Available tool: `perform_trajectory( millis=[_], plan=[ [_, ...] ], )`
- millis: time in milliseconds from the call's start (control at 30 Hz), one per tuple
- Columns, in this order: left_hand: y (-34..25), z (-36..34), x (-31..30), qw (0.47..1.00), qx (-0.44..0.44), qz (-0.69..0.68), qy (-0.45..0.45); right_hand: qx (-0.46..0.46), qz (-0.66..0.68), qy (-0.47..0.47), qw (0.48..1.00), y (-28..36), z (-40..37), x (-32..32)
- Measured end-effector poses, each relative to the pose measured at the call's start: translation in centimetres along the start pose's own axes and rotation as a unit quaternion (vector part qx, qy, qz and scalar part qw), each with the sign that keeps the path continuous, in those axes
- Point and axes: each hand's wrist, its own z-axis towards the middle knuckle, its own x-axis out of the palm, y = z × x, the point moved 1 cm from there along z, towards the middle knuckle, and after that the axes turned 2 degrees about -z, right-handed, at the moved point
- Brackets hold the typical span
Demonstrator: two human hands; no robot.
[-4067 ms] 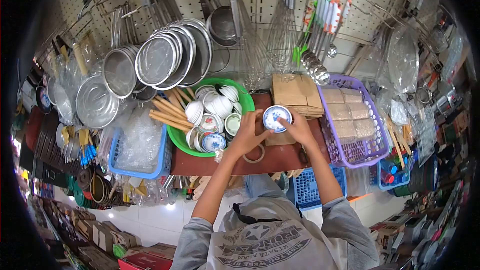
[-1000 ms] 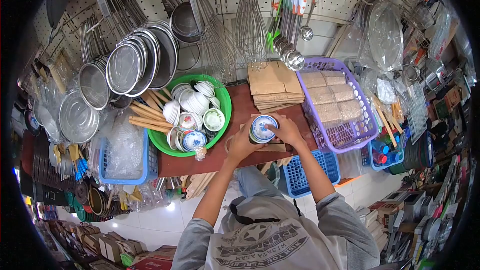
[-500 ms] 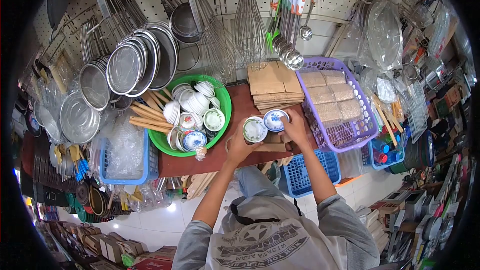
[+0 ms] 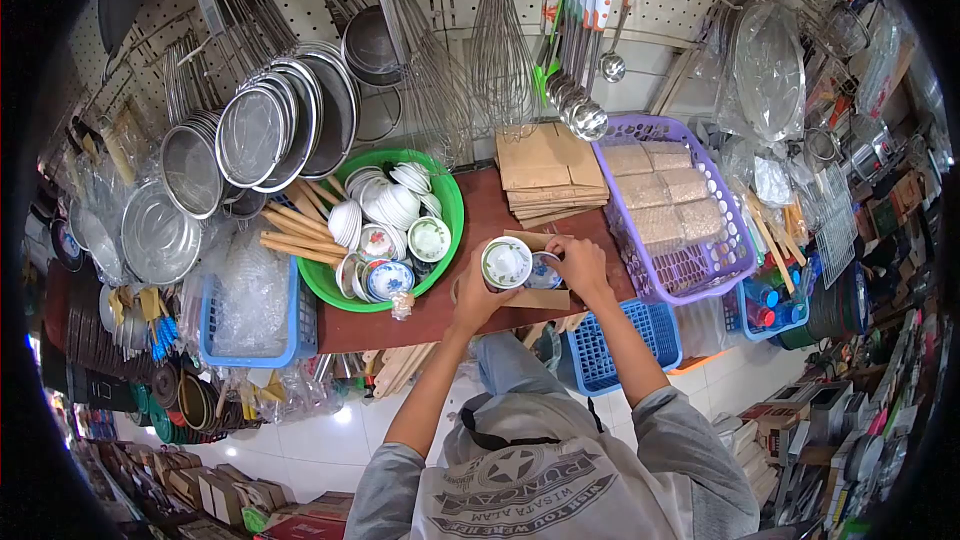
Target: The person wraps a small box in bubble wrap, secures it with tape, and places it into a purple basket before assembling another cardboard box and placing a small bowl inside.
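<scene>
My left hand (image 4: 476, 294) is closed around a small white bowl (image 4: 507, 262) with a green leafy pattern. Just right of it, a blue-patterned bowl (image 4: 544, 274) sits low in an open cardboard box (image 4: 546, 298), partly hidden by the green bowl. The fingers of my right hand (image 4: 582, 266) pinch the blue bowl's rim. To the left stands a green basin (image 4: 452, 230) holding several white bowls (image 4: 390, 202), patterned bowls (image 4: 389, 281) and wooden handles (image 4: 300, 245).
Flattened brown cartons (image 4: 550, 165) are stacked at the back of the brown table (image 4: 480, 202). A purple basket (image 4: 690, 285) with bubble-wrapped packs stands on the right. Blue baskets (image 4: 622, 345) sit below the edge. Whisks (image 4: 503, 50) and strainers (image 4: 250, 137) hang above.
My right hand has lowered the blue-patterned bowl into the cardboard box. The green-patterned bowl in my left hand has shifted slightly left, and more of the box shows.
</scene>
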Motion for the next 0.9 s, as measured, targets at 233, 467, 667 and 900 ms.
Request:
perform_trajectory(
  millis=[233, 467, 667, 900],
  plan=[
    [0.1, 0.2, 0.1, 1.000, 0.020, 0.014, -0.005, -0.058, -0.042, 0.050, 0.996, -0.6, 1.0, 1.9],
    [0.1, 0.8, 0.4, 1.000, 0.019, 0.022, 0.012, -0.070, 0.119, -0.003, 0.990, -0.3, 1.0, 0.4],
    [0.6, 1.2, 0.8, 1.000, 0.021, 0.013, 0.019, -0.033, 0.187, 0.011, 0.982, 1.4, 1.3, -1.0],
    [0.5, 1.3, 1.1, 1.000, 0.003, -0.001, 0.026, -0.020, 0.197, -0.015, 0.980, 1.4, 1.5, -0.7]
  ],
)
